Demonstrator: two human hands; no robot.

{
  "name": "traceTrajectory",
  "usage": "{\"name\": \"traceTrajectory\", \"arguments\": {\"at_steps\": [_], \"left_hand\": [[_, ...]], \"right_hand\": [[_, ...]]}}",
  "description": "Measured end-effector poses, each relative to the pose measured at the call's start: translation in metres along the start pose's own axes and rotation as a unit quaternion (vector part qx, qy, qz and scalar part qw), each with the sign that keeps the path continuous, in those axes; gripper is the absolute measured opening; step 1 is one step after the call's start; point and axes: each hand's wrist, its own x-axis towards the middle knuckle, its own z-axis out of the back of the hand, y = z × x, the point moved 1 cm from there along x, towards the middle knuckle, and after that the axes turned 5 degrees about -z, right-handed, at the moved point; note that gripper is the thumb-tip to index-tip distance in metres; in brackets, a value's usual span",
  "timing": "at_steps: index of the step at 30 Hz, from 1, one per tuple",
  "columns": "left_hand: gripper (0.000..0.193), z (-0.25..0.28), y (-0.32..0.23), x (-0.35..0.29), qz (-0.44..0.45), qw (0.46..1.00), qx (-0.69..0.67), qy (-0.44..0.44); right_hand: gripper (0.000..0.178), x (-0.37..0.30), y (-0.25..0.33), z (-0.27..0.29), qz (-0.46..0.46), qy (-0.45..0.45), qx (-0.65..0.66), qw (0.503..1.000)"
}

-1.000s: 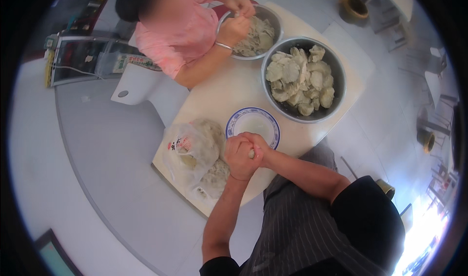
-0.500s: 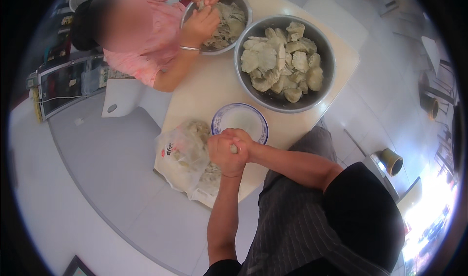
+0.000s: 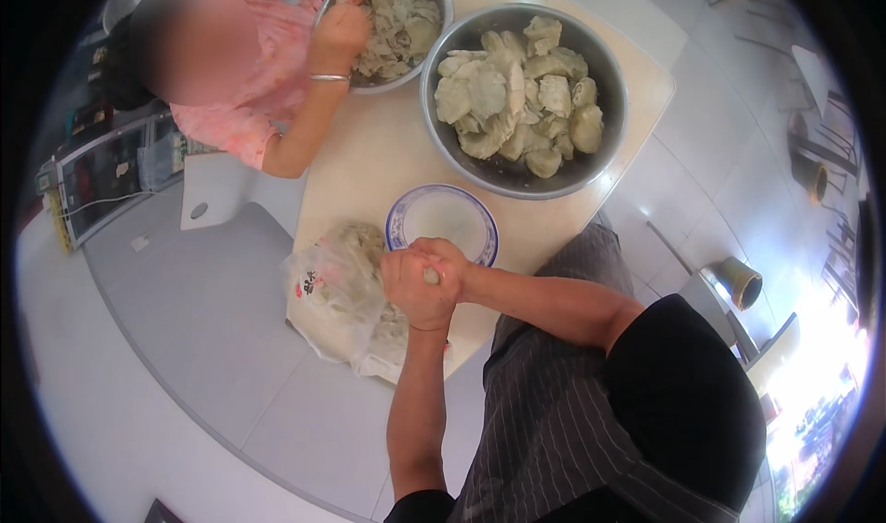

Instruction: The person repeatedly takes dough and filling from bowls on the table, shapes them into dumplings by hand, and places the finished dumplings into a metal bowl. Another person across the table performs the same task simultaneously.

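At the near edge of the blue-rimmed plate (image 3: 492,232), a pale piece (image 3: 431,276) is clamped between two hands, only its rounded end peeking out by the thumbs! Left hand (image 3: 415,288) balled firmly around it, fingers curled right in, while the right hand (image 3: 448,255) presses up against it from the side, wrapped close too, though its fingertips are mostly hidden. Just left of the plate slumps a clear plastic bag (image 3: 337,294), pale stuff bulging inside. Beyond the plate and to its right, the large metal bowl (image 3: 531,193), heaped with grey-green pieces (image 3: 517,108)! Past the plate on the far left sits the smaller metal bowl (image 3: 388,87), full of flatter scraps (image 3: 406,26), and a co-worker in a pink top (image 3: 231,131) has both hands (image 3: 340,38) up at its rim. Nearer than the plate, a striped apron (image 3: 572,412); well off to its right, a woven basket (image 3: 738,283) by the floor.
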Motion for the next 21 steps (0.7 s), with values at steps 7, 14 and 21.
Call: {"name": "traceTrajectory", "arguments": {"at_steps": [7, 14, 21], "left_hand": [[0.011, -0.003, 0.0, 0.002, -0.005, 1.0, 0.006, -0.005], [0.009, 0.0, 0.009, -0.012, -0.012, 1.0, 0.02, 0.009], [0.017, 0.008, -0.009, 0.001, 0.043, 0.997, -0.015, -0.057]], "right_hand": [[0.015, -0.005, 0.005, -0.003, 0.078, 0.03, -0.094, 0.992], [0.016, -0.02, 0.007, -0.015, 0.001, -0.039, -0.007, 0.999], [0.02, 0.001, 0.016, -0.013, 0.045, 0.011, 0.012, 0.999]]}}
